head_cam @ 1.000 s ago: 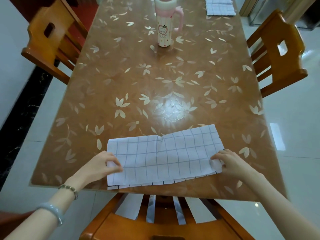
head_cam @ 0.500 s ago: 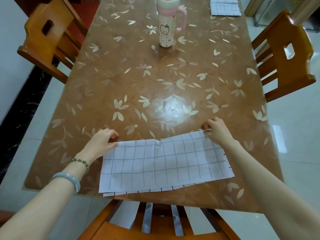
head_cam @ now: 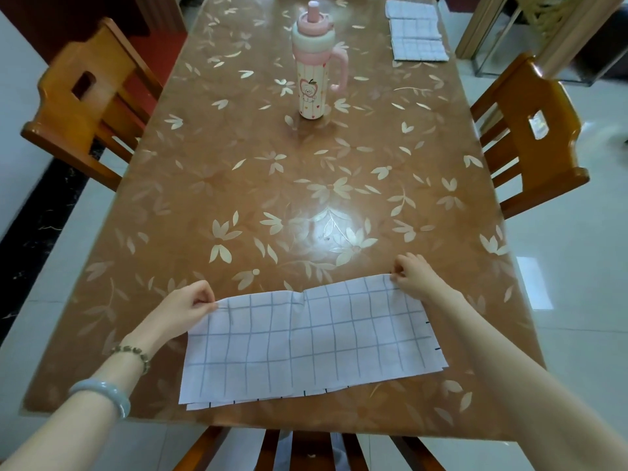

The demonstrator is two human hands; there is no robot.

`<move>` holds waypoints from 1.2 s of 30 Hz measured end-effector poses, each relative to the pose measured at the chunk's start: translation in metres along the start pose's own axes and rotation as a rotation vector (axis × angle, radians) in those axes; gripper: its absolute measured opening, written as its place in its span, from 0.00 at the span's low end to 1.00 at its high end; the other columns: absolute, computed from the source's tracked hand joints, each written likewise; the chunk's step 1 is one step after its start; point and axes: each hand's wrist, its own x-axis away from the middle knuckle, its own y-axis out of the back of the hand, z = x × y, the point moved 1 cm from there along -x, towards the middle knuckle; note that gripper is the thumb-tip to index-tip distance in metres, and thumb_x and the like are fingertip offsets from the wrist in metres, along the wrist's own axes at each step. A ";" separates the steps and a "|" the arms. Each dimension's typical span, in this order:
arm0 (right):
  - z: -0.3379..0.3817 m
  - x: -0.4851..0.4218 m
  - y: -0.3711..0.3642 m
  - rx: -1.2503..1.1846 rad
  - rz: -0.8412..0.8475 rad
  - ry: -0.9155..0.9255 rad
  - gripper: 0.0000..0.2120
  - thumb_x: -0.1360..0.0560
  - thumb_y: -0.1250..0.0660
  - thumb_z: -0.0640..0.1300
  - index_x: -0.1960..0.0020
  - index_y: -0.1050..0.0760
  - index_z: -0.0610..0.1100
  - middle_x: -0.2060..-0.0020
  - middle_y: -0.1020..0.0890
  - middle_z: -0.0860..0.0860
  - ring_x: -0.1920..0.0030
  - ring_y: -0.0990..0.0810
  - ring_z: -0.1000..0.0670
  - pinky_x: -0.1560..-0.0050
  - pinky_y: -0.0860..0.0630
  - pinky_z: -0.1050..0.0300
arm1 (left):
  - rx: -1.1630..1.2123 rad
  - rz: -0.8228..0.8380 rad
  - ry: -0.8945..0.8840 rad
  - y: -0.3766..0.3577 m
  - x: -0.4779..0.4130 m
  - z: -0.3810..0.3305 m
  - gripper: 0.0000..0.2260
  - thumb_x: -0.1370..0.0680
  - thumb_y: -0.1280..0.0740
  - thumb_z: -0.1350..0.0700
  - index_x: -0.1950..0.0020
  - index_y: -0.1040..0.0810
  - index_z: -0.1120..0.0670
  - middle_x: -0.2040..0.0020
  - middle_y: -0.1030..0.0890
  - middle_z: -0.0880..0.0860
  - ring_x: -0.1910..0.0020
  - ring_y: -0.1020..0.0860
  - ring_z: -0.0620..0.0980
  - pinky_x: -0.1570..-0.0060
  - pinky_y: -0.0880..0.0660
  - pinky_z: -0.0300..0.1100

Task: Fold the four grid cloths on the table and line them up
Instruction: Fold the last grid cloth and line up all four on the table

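the grid cloth (head_cam: pixel 306 341) lies flat at the near edge of the table (head_cam: pixel 217 171), a long strip with its long axis running left to right in front of you. your left hand (head_cam: pixel 183 307) pinches its far left corner and your right hand (head_cam: pixel 414 275) pinches its far right corner, so each hand is at one end. the next fold, i think, brings one end over to the other. the folded cloths (head_cam: pixel 416 35) lie at the far right corner.

A home dining room: a wooden table (head_cam: pixel 238 158) with flowered cover, wooden chairs (head_cam: pixel 85 107) at both sides, tiled floor (head_cam: pixel 577 266).
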 end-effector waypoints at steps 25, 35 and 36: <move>-0.031 0.024 0.018 -0.466 -0.003 -0.102 0.03 0.33 0.25 0.41 0.61 0.18 0.46 0.63 0.17 0.48 0.60 0.20 0.51 0.58 0.25 0.60 | 0.092 0.088 0.035 0.028 -0.018 0.015 0.04 0.26 0.27 0.54 0.52 0.17 0.50 0.54 0.17 0.49 0.51 0.21 0.47 0.54 0.27 0.39; -0.036 0.021 0.005 -0.509 -0.091 -0.147 0.05 0.31 0.26 0.41 0.56 0.19 0.46 0.62 0.18 0.49 0.58 0.21 0.54 0.60 0.30 0.64 | 0.152 -0.037 0.100 0.018 -0.024 0.016 0.04 0.26 0.28 0.56 0.56 0.17 0.56 0.58 0.17 0.52 0.55 0.20 0.49 0.61 0.28 0.38; -0.036 0.020 0.005 -0.490 -0.098 -0.149 0.05 0.32 0.26 0.42 0.57 0.20 0.46 0.62 0.18 0.50 0.59 0.22 0.55 0.62 0.30 0.65 | 0.151 -0.050 0.102 0.018 -0.024 0.016 0.03 0.27 0.27 0.56 0.57 0.17 0.56 0.59 0.17 0.52 0.56 0.20 0.48 0.61 0.28 0.38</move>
